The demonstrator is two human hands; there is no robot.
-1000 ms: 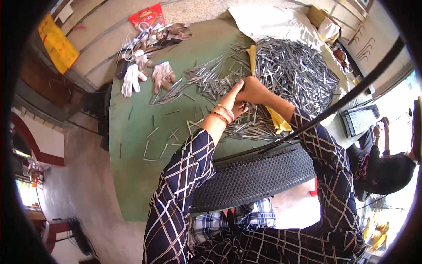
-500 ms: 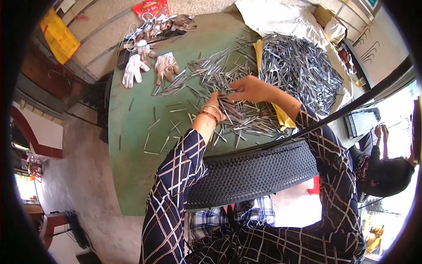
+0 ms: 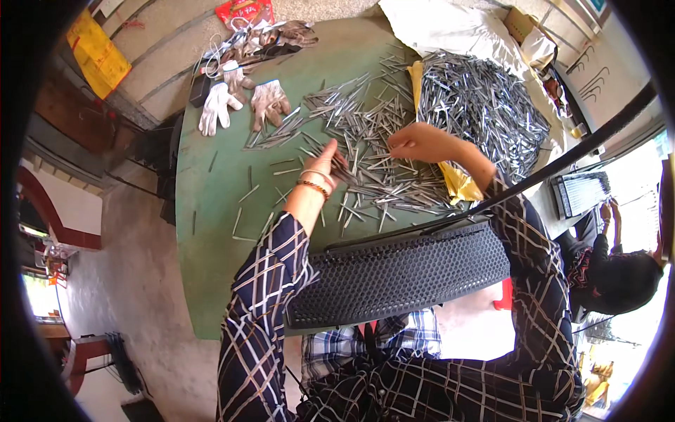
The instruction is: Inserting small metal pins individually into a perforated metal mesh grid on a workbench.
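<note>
A bundle of thin grey metal strips (image 3: pixel 342 169) is gripped in my left hand (image 3: pixel 322 167), above the green table. To its right, my right hand (image 3: pixel 420 143) is closed in a pinch, with what looks like one slim strip (image 3: pixel 380 155) sticking out leftward from the fingertips. Beneath and around both hands lie loose strips (image 3: pixel 365 116), scattered at all angles. A large heap of the same strips (image 3: pixel 485 105) rests on a pale sheet beyond my right hand.
A black perforated tray (image 3: pixel 401 278) sits along the table's near edge, below my forearms. Work gloves (image 3: pixel 268 104) and a red packet (image 3: pixel 242 13) lie at the far left. A black bar (image 3: pixel 576 151) crosses on the right. Another person (image 3: pixel 619 278) works at far right.
My left hand has drawn left with its bundle, away from the right hand. The right hand has shifted slightly right and down, and its fingers have closed into a pinch.
</note>
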